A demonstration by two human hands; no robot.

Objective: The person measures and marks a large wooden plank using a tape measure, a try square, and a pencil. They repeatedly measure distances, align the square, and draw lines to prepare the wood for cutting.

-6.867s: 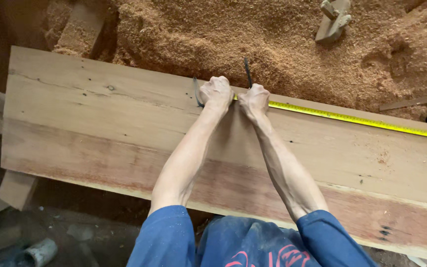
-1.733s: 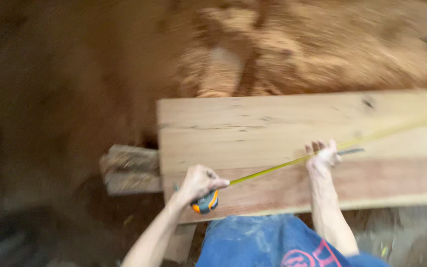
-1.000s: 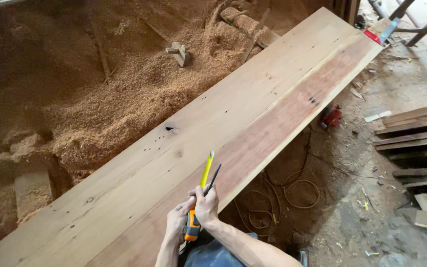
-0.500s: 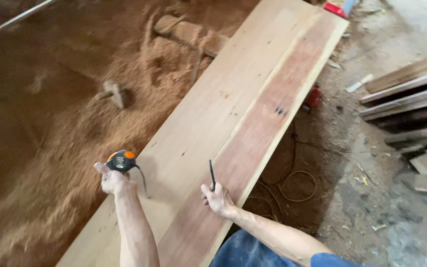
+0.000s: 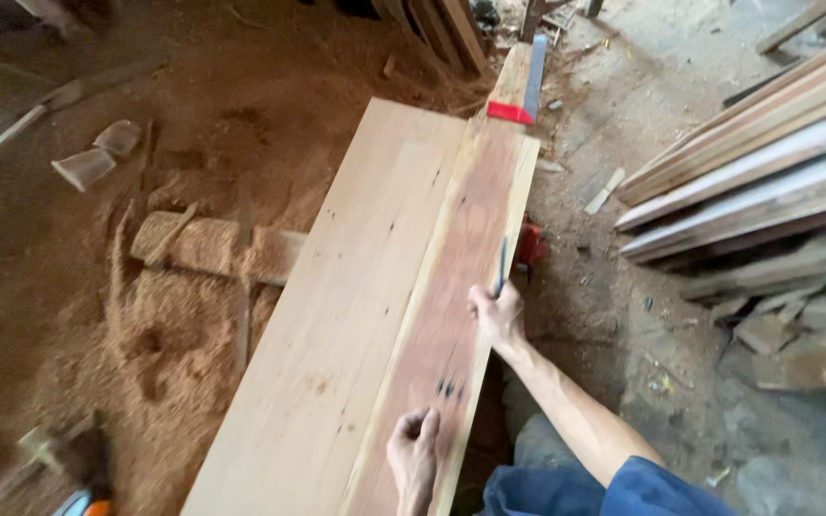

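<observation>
A long pale wooden plank (image 5: 365,287) with a reddish strip along its right side runs from the bottom of the view up toward the middle top. My right hand (image 5: 496,313) rests on the plank's right edge, closed around a thin dark pencil (image 5: 501,266) that points away from me. My left hand (image 5: 415,451) lies on the reddish strip close to me, beside a few dark knots, its fingers curled with nothing visible in them. An orange and grey object (image 5: 83,505), possibly the tape measure, lies on the sawdust at the lower left edge.
A red-handled tool with a grey blade (image 5: 520,96) sits at the plank's far end. Stacked boards (image 5: 748,182) fill the right side. A red power tool (image 5: 531,244) lies on the floor beside the plank. Wooden blocks (image 5: 207,247) and sawdust (image 5: 145,334) cover the left.
The view has swung along the plank toward its far end. My left hand let go of the tape measure and came onto the plank. My right hand slid forward along the right edge with the pencil.
</observation>
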